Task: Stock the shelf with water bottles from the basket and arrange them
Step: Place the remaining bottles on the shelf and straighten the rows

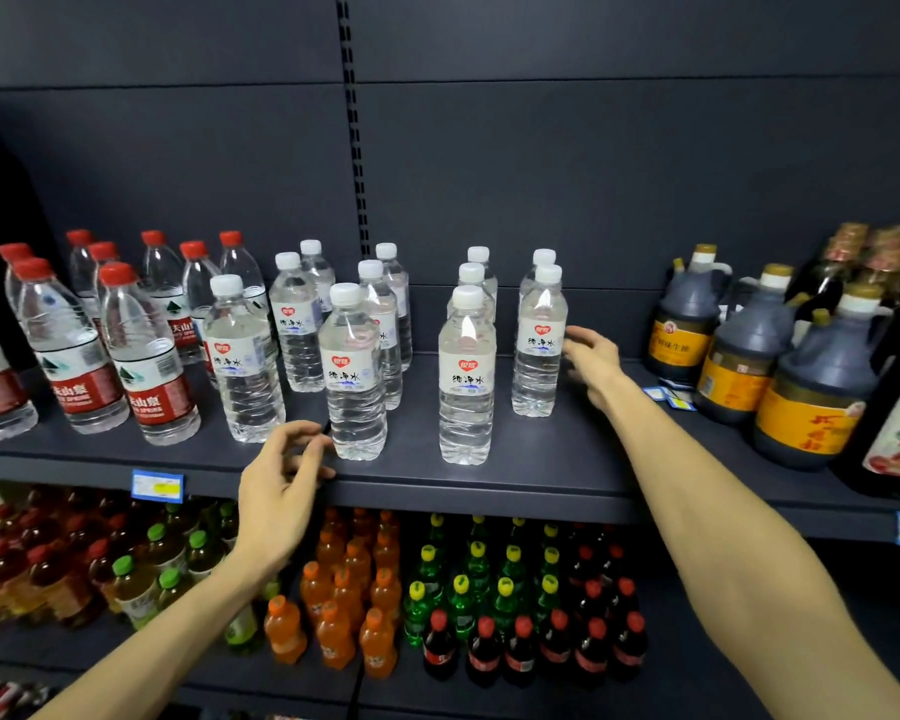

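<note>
Neither hand holds anything: the left hand [281,491], fingers loosely spread, hovers at the front edge of the dark shelf [567,459], just beside a white-capped water bottle [355,376]; the right hand [591,363], fingers relaxed, reaches in next to the rightmost bottle [537,345], close to it or perhaps brushing it. More white-capped bottles stand upright in rows, another at the front [466,379]. Red-capped water bottles [146,356] stand to the left, dark sauce jugs [811,387] to the right. Coloured soft drinks [437,605] fill the shelf below.
</note>
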